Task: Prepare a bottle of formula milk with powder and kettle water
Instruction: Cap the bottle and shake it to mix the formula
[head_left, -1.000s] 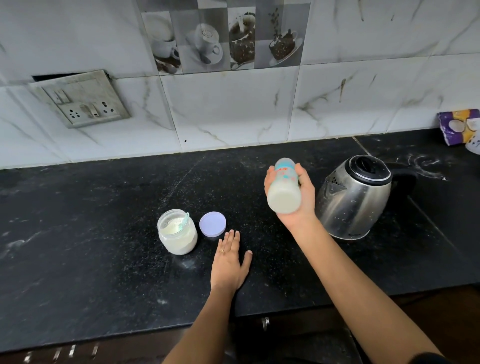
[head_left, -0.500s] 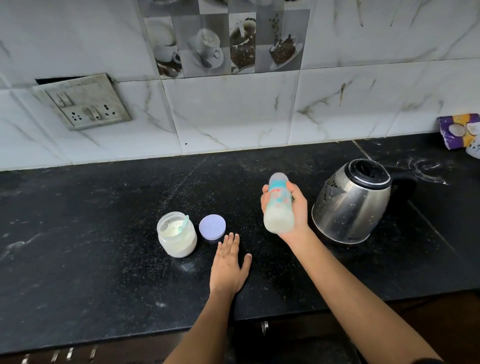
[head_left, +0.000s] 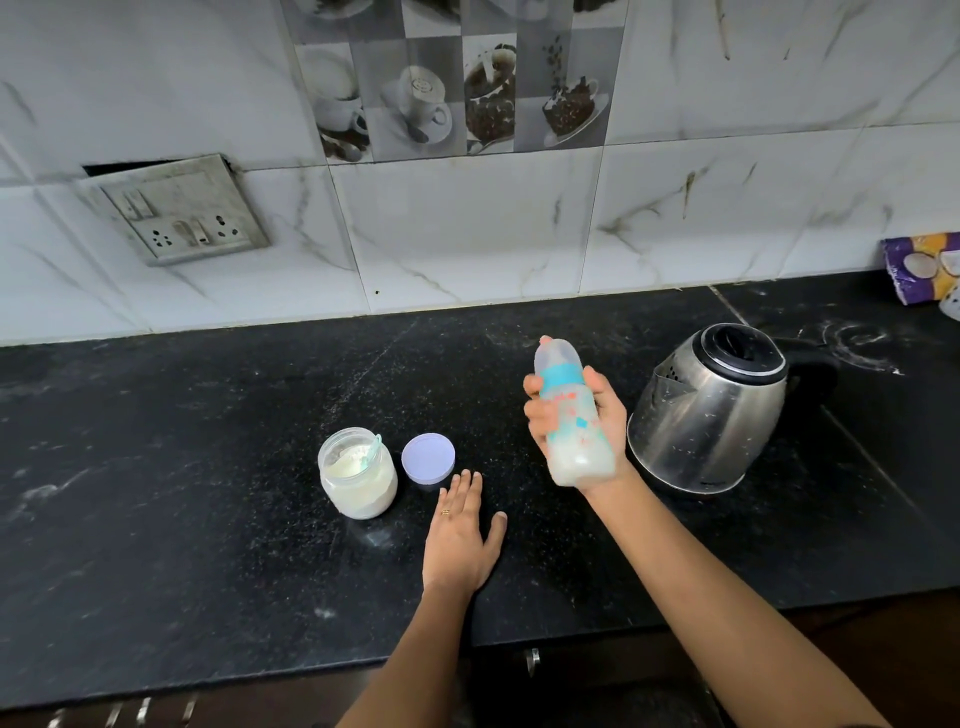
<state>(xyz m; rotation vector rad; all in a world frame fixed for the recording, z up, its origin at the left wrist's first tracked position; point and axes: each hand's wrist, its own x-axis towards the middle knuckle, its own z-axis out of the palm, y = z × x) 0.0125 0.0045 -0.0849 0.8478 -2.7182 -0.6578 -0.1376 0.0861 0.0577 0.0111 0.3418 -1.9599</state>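
Bottle shift: swings from base-toward-camera a second back, through near upright half a second back, to a slant now, bottle (head_left: 571, 415) with capped top up and away and base nearer the camera; blurs at the edges.
Meaning for the task: reads as shaking to mix; looks already filled, with milky liquid pooled at the lower end and foam smeared up the wall; teal collar and clear cap on; probably near the last step, with setting the bottle down left to do.
Bottle position: held in the air above the surface (head_left: 208, 493), just beside the kettle (head_left: 711, 410) and apart from it.
Right grip (head_left: 605, 415): clamped round the bottle's middle, fingers curled from the left, thumb on the right, palm behind.
Left grip (head_left: 460, 540): unchanged over the second; spread flat, fingers straight, palm down on the surface, holding nothing; fingertips near the purple lid (head_left: 428, 460), not touching it.
Powder jar (head_left: 357, 473): stands uncapped left of the lid, scoop (head_left: 375, 447) inside; not moved in the last second.
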